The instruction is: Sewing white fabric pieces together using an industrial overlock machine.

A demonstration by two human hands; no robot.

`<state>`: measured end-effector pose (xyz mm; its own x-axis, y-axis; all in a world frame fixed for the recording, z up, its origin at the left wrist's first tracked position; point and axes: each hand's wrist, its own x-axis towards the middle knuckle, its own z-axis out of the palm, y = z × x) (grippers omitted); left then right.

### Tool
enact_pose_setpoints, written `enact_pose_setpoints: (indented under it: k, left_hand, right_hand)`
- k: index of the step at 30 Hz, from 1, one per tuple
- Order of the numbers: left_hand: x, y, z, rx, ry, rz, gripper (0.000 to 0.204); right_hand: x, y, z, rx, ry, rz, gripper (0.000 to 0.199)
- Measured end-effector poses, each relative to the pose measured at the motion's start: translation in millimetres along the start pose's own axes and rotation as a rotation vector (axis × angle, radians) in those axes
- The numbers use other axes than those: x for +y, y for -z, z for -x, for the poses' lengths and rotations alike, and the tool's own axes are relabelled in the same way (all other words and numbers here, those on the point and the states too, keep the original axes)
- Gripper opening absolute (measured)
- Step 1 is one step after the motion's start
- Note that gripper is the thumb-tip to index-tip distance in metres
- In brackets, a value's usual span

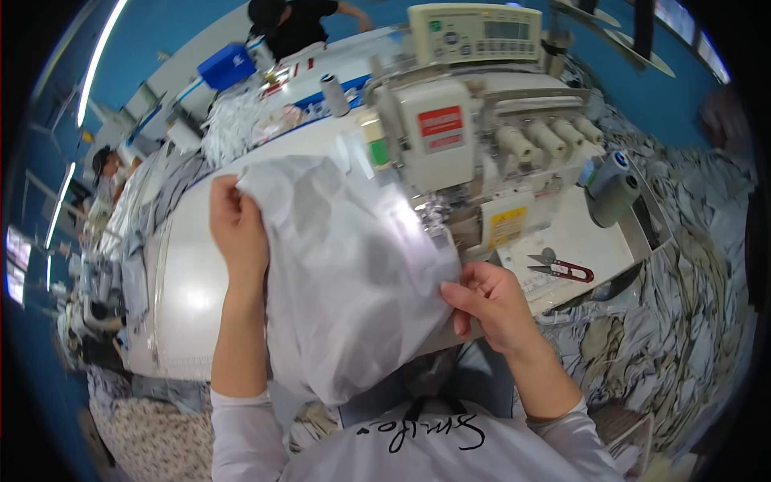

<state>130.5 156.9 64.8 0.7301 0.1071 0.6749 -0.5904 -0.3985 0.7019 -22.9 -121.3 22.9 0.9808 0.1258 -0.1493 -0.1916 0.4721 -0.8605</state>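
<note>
A thin white piece of fabric (345,273) hangs spread between both hands in front of a cream overlock sewing machine (458,136). My left hand (237,229) pinches the fabric's upper left corner above the white table (189,289). My right hand (486,301) grips the fabric's right edge, just below the machine's needle area. The cloth covers the table's middle and drapes down toward my lap.
Red-handled thread snips (562,269) lie on the table right of the machine. Grey thread cones (614,189) stand at the far right. Piles of grey and beige fabric scraps (683,321) fill the right side. Another person (293,24) works at the far end.
</note>
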Motion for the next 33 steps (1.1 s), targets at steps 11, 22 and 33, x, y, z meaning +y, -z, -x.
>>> enact_pose_setpoints:
  k: [11, 22, 33]
  left_hand:
    - [-9.7, 37.4, 28.0, -0.099, 0.382, 0.090, 0.014]
    - [47.2, 164.4, 329.1, 0.037, 0.283, -0.438, 0.030]
    - [-121.8, 228.3, 598.9, -0.477, 1.293, -0.910, 0.028]
  right_hand:
    - [225.5, -51.4, 22.7, -0.778, -0.336, 0.916, 0.038]
    - [115.9, -205.4, 20.1, -0.705, -0.321, -0.077, 0.027]
    - [-79.8, -117.9, -93.5, -0.543, 0.100, -0.378, 0.018]
